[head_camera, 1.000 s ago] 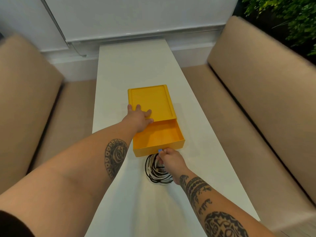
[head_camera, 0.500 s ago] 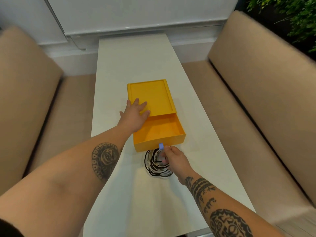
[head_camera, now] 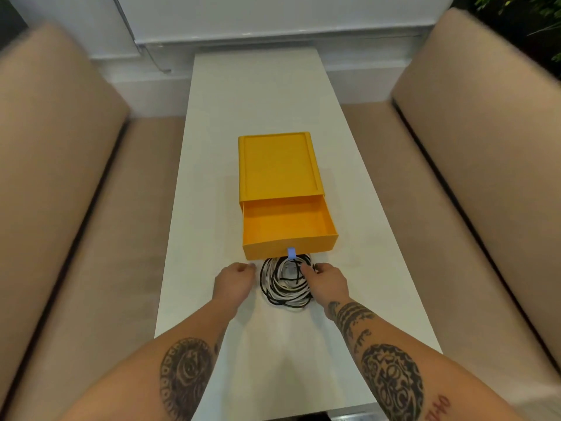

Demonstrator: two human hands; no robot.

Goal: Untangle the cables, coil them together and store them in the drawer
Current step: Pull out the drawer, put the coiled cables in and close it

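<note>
A coil of black and white cables (head_camera: 285,284) lies on the white table (head_camera: 258,95), right in front of the yellow drawer box (head_camera: 277,165). Its drawer (head_camera: 288,238) is pulled out toward me and has nothing inside; a small blue pull tab (head_camera: 290,253) hangs on its front. My right hand (head_camera: 326,282) grips the coil's right side, thumb inside the loop. My left hand (head_camera: 233,281) sits just left of the coil, fingers loosely curled, a small gap between it and the cables.
Beige bench seats with padded backs run along the left (head_camera: 60,177) and right (head_camera: 485,147) of the narrow table. A white wall ledge (head_camera: 273,34) closes the far end. Green plants (head_camera: 531,13) show at the top right.
My left hand left the top of the yellow box and came back beside the coil. My right hand let go of the blue tab and moved onto the coil's right side. The drawer stays pulled out.
</note>
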